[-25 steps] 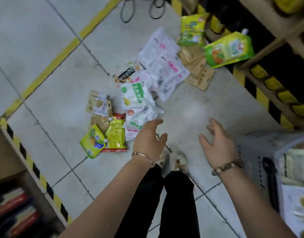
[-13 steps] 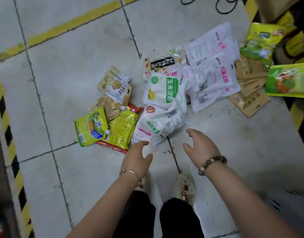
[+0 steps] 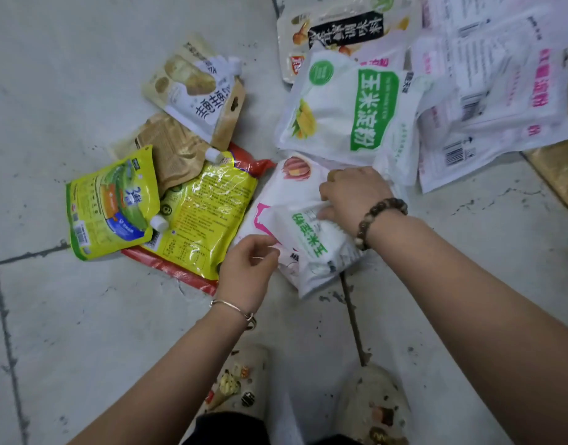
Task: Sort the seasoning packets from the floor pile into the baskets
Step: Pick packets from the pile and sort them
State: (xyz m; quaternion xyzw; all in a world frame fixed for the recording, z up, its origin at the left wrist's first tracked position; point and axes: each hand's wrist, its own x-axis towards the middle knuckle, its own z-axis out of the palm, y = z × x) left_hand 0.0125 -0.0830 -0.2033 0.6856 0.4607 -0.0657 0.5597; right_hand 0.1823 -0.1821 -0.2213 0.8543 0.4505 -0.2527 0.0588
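A pile of seasoning packets lies on the tiled floor. My right hand (image 3: 353, 194) grips the top edge of a small white packet with green lettering (image 3: 314, 242). Beneath that packet lies a white packet with pink print (image 3: 282, 194), and my left hand (image 3: 247, 271) pinches its near edge. Further back rests a larger white packet with a green label (image 3: 350, 107). To the left are a yellow-green spouted pouch (image 3: 112, 203), a yellow packet (image 3: 202, 210) over a red one, and brown and beige spouted pouches (image 3: 196, 88). No basket is in view.
White packets with pink text (image 3: 500, 97) spread to the far right, and a packet with a black label (image 3: 340, 30) lies at the top. Brown packets (image 3: 561, 168) touch the right edge. My two shoes (image 3: 372, 406) stand on the floor below the pile.
The camera has dropped much closer to the pile. Both hands reached forward from open above the floor and closed on the nearest white packets.
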